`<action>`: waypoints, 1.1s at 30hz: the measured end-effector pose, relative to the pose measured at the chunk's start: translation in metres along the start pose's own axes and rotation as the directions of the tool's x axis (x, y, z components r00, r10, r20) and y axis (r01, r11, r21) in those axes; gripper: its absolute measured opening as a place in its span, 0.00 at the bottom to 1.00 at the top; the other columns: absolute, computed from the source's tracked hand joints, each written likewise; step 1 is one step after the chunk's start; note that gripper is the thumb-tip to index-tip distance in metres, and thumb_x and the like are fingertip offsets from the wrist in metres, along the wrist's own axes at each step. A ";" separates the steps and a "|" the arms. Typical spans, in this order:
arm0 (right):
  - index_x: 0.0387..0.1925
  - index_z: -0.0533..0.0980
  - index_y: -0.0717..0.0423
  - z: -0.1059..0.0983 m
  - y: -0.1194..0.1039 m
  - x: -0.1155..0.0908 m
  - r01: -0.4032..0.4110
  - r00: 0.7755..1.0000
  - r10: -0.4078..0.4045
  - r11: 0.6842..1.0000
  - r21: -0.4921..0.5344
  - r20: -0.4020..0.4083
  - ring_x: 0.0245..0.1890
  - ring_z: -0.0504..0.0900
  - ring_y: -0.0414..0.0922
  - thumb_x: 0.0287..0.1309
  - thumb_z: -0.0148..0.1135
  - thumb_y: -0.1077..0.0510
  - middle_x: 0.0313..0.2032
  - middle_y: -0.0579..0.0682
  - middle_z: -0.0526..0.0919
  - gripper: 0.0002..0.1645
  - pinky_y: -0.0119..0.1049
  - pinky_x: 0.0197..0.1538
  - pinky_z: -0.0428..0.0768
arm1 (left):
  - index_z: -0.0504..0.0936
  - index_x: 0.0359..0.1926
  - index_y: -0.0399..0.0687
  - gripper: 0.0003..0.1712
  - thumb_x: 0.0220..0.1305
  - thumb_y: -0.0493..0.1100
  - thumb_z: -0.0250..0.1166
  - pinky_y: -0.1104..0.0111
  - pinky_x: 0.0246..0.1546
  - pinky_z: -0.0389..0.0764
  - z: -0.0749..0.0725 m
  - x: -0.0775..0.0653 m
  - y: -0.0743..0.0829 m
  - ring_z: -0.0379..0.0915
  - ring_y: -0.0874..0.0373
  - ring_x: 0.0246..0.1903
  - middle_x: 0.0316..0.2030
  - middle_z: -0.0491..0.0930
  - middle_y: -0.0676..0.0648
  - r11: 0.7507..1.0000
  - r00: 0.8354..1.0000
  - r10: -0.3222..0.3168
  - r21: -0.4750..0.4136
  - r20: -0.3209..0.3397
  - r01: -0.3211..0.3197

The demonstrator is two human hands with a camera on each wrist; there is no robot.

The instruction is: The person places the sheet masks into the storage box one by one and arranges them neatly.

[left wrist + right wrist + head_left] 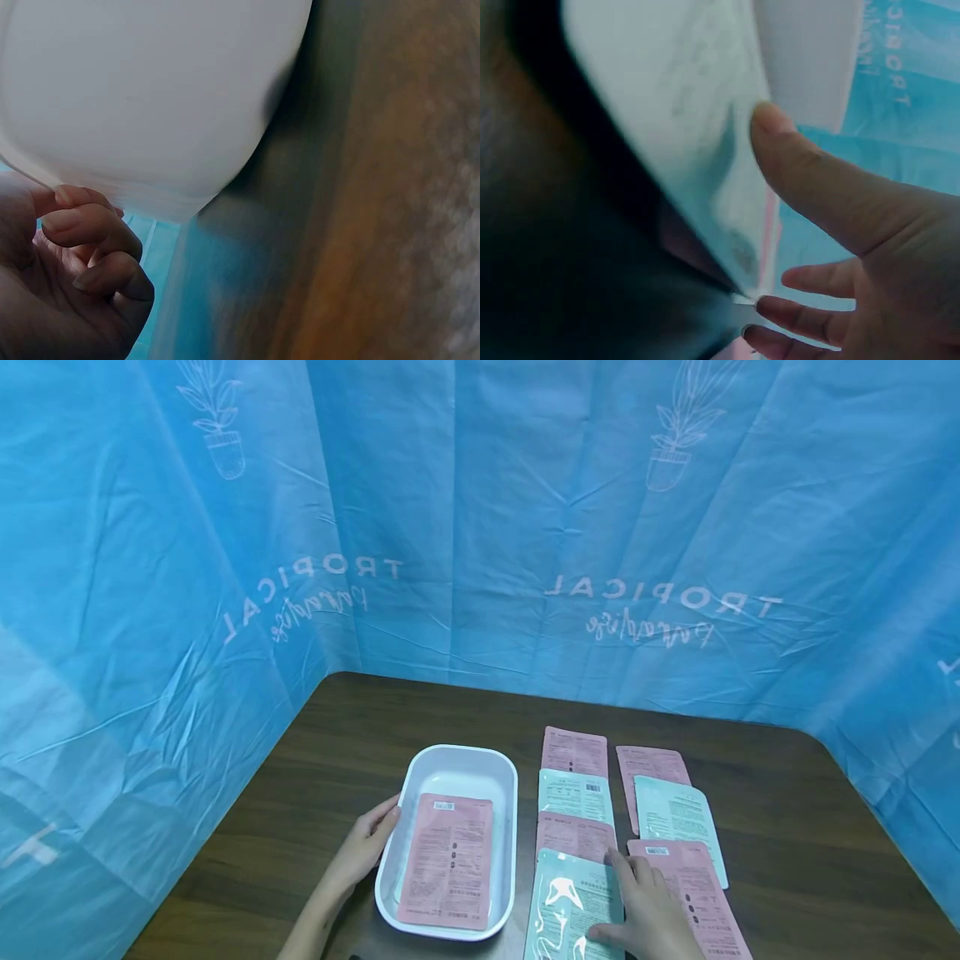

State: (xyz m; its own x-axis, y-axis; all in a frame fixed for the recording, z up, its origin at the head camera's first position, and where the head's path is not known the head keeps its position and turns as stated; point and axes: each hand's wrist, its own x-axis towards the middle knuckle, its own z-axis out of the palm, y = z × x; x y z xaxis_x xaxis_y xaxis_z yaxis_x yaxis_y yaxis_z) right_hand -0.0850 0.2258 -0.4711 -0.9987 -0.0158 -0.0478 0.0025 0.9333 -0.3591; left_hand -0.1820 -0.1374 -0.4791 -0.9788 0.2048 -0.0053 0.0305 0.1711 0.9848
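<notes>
On the left side of the table is a white plastic tub (461, 777) with a pink sachet (450, 877) lying flat inside. My left hand (366, 843) holds the tub's left rim; in the left wrist view its fingers curl beneath the edge of the tub. My right hand (651, 910) is at the right edge of a shiny mint-green sachet (558, 902), nearest the front. Its thumb lies on the sachet's face, and the other fingers, loosely extended, touch near the edge in the right wrist view. The sachets look like sheet-mask packets.
Behind the front green sachet, a pink one (573, 835), a green one (576, 795) and another pink one (576, 750) overlap in a column. Farther right lie a pink sachet (652, 762), a green sachet (678, 818) and a pink sachet (705, 893). Blue curtains (495, 527) surround the dark wooden table (300, 810).
</notes>
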 end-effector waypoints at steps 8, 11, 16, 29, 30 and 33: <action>0.52 0.69 0.62 0.009 0.007 0.002 -0.016 1.000 0.016 0.999 -0.036 -0.007 0.38 0.67 0.54 0.13 0.72 0.27 0.43 0.56 0.71 0.63 0.58 0.40 0.68 | 0.62 0.64 0.29 0.28 0.73 0.46 0.49 0.62 0.38 0.79 0.000 0.000 0.000 0.74 0.42 0.46 0.54 0.71 0.29 1.000 1.000 0.005 -0.019 0.018 -0.004; 0.48 0.68 0.61 0.010 0.006 0.002 -0.019 1.000 0.019 1.000 -0.025 -0.013 0.36 0.65 0.52 0.13 0.73 0.27 0.40 0.54 0.70 0.60 0.55 0.40 0.68 | 0.61 0.64 0.27 0.28 0.73 0.46 0.48 0.61 0.38 0.79 0.000 0.000 0.000 0.74 0.42 0.45 0.53 0.71 0.28 1.000 1.000 0.014 -0.027 0.027 -0.013; 0.45 0.67 0.60 0.011 0.003 0.000 -0.005 0.999 0.005 1.000 0.005 -0.050 0.31 0.67 0.49 0.16 0.78 0.34 0.34 0.51 0.70 0.54 0.50 0.37 0.68 | 0.61 0.64 0.28 0.28 0.73 0.46 0.48 0.63 0.38 0.79 -0.001 0.001 -0.002 0.74 0.42 0.46 0.54 0.71 0.29 1.000 1.000 0.007 -0.022 0.025 -0.006; 0.47 0.63 0.61 0.013 -0.001 -0.003 -0.081 0.993 0.101 0.951 0.299 -0.053 0.20 0.67 0.42 0.47 0.71 0.64 0.24 0.46 0.72 0.29 0.35 0.23 0.68 | 0.63 0.64 0.28 0.27 0.73 0.45 0.49 0.63 0.40 0.78 -0.001 -0.001 -0.005 0.73 0.42 0.48 0.55 0.70 0.29 1.000 1.000 0.018 -0.021 0.000 -0.018; 0.47 0.64 0.62 0.011 -0.002 -0.003 -0.084 0.992 0.112 0.933 0.350 -0.060 0.21 0.68 0.41 0.50 0.68 0.67 0.25 0.46 0.72 0.26 0.34 0.23 0.68 | 0.63 0.64 0.28 0.27 0.73 0.45 0.49 0.62 0.40 0.79 0.000 0.000 -0.005 0.73 0.42 0.48 0.55 0.70 0.29 1.000 1.000 0.016 -0.018 -0.003 -0.016; 0.44 0.67 0.60 -0.001 -0.006 -0.006 -0.055 0.983 0.134 0.866 0.497 -0.125 0.21 0.70 0.40 0.55 0.61 0.72 0.26 0.47 0.72 0.17 0.32 0.21 0.72 | 0.64 0.64 0.31 0.29 0.72 0.49 0.50 0.61 0.40 0.79 -0.001 0.003 -0.008 0.74 0.44 0.48 0.55 0.71 0.31 1.000 1.000 0.005 -0.003 -0.007 -0.005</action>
State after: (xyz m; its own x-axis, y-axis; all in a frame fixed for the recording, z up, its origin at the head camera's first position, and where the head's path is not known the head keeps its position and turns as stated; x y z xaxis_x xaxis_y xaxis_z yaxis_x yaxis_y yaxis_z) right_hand -0.0795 0.2207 -0.4676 -0.9878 0.1543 0.0217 0.0817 0.6311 -0.7714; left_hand -0.1850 -0.1391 -0.4870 -0.9800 0.1991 0.0012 0.0351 0.1669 0.9853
